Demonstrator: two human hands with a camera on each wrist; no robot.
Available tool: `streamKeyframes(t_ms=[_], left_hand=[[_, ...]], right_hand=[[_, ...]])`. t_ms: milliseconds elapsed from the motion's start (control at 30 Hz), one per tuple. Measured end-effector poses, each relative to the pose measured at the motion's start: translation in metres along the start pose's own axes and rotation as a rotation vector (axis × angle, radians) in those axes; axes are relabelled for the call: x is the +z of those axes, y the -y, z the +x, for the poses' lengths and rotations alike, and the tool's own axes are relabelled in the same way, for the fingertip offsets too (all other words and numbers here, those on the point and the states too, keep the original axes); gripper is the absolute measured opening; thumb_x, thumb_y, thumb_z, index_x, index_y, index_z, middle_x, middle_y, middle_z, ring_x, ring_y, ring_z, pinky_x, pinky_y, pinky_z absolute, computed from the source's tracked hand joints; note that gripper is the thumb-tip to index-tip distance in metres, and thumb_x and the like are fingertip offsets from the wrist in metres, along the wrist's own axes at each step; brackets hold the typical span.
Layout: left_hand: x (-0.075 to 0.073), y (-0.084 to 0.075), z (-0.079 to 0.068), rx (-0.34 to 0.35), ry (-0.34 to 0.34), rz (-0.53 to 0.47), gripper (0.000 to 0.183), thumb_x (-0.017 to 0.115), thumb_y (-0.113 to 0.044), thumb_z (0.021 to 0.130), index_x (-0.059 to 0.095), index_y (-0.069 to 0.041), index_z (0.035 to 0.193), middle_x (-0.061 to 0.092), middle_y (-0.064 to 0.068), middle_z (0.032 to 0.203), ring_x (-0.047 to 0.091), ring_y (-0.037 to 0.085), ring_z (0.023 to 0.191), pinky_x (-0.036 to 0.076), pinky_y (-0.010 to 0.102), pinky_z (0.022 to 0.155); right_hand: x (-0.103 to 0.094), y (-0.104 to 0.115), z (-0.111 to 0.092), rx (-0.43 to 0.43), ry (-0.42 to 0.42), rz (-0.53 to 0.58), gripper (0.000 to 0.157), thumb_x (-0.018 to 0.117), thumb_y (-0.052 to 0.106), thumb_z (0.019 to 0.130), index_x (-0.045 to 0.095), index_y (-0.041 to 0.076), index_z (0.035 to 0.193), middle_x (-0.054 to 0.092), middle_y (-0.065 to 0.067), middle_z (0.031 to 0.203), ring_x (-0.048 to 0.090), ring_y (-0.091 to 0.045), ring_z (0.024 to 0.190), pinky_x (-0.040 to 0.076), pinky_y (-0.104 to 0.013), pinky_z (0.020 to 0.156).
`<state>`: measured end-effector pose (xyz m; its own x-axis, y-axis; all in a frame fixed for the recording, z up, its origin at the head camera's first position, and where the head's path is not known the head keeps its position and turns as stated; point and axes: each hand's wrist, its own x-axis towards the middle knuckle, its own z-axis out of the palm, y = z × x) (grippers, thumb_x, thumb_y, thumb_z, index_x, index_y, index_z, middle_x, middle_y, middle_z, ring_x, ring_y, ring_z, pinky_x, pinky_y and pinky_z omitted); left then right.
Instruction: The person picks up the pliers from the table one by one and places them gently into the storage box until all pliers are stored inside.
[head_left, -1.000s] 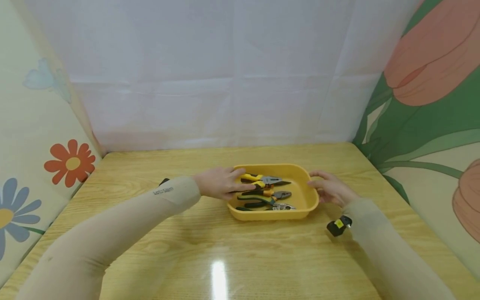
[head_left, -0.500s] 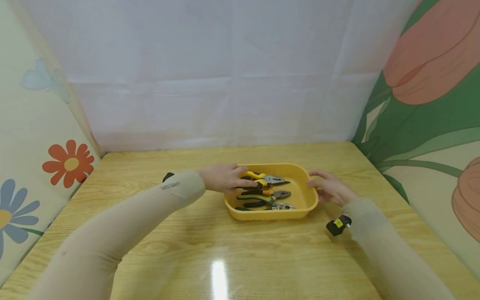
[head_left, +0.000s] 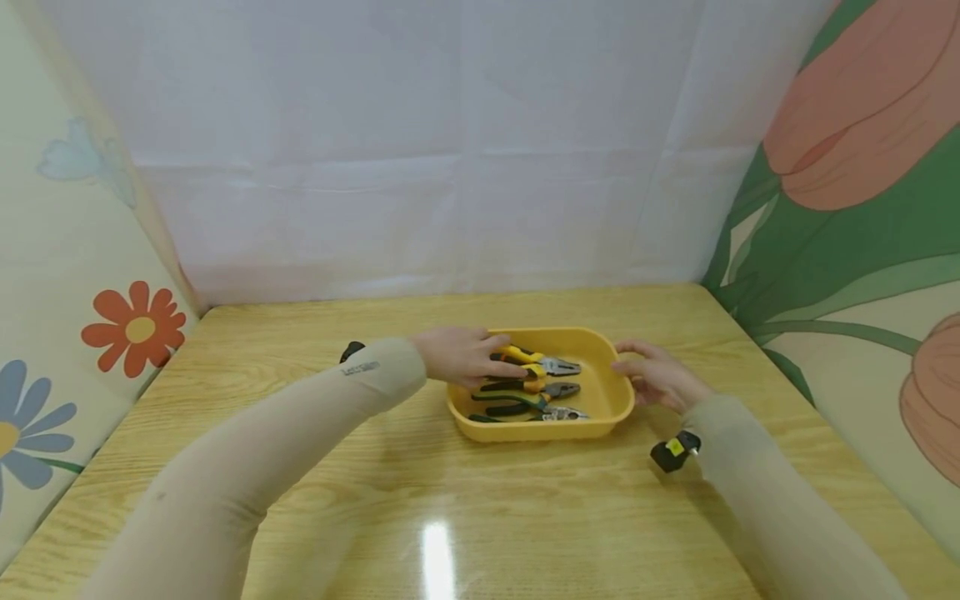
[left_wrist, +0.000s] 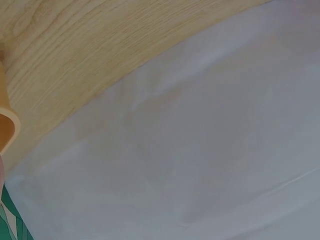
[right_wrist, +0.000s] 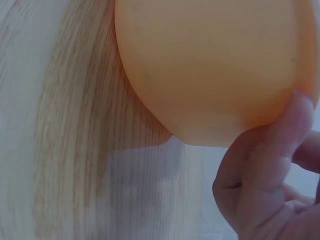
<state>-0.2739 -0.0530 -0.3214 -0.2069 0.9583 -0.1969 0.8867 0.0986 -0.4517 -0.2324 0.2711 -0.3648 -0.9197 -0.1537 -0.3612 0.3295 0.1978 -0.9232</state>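
A yellow plastic basin [head_left: 536,430] stands on the table with several pliers lying in it, heads to the right. My left hand [head_left: 459,354] reaches over the basin's left end and holds the yellow-handled pliers [head_left: 561,367] at the back of the row by the handles, thumb and fingers partly covering them. Nearer lie dark-headed pliers [head_left: 561,390] and green-handled pliers [head_left: 564,413]. At the right end, my right hand [head_left: 658,377] grips the basin's rim; the right wrist view shows the thumb [right_wrist: 292,117] against the outer wall. The left wrist view catches just a basin corner [left_wrist: 9,127].
The wooden table [head_left: 360,500] extends around the basin, with a bright reflection in front. A white cloth [head_left: 375,208] hangs behind its far edge. Flower-patterned panels stand at left [head_left: 45,250] and right [head_left: 847,275].
My left hand and forearm have moved rightward, and the back pliers have shifted right with the hand, their heads now lower in view. The right hand stays at the basin's right end.
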Motion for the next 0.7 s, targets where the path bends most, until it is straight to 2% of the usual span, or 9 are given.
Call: streamKeyframes(t_ms=[167,433,700], left_hand=[[-0.002,-0.001,0.006,-0.006,0.049,-0.025,0.059,0.057,-0.028,0.099,0.032,-0.027,0.153,0.040,0.017,0.141,0.057,0.023,0.096,0.050,0.030,0.067],[0.002,-0.003,0.014,-0.013,0.085,-0.005,0.058,0.052,-0.029,0.100,0.029,-0.030,0.154,0.041,0.015,0.139,0.055,0.021,0.093,0.048,0.028,0.062],[-0.002,-0.005,0.022,-0.028,0.142,-0.041,0.057,0.050,-0.029,0.102,0.028,-0.031,0.154,0.040,0.015,0.143,0.056,0.022,0.097,0.049,0.031,0.068]], right_hand=[[0.002,0.001,-0.002,0.009,0.000,0.011,0.049,0.051,0.007,0.099,0.030,-0.002,0.142,0.053,-0.010,0.100,0.063,-0.015,0.077,0.055,-0.030,0.063],[0.002,0.000,-0.001,0.006,0.004,0.001,0.047,0.052,0.009,0.099,0.032,-0.001,0.141,0.053,-0.009,0.101,0.062,-0.015,0.078,0.055,-0.030,0.062],[0.005,0.001,0.001,-0.010,0.005,0.021,0.050,0.052,0.007,0.098,0.030,-0.003,0.141,0.054,-0.009,0.100,0.063,-0.014,0.079,0.056,-0.032,0.064]])
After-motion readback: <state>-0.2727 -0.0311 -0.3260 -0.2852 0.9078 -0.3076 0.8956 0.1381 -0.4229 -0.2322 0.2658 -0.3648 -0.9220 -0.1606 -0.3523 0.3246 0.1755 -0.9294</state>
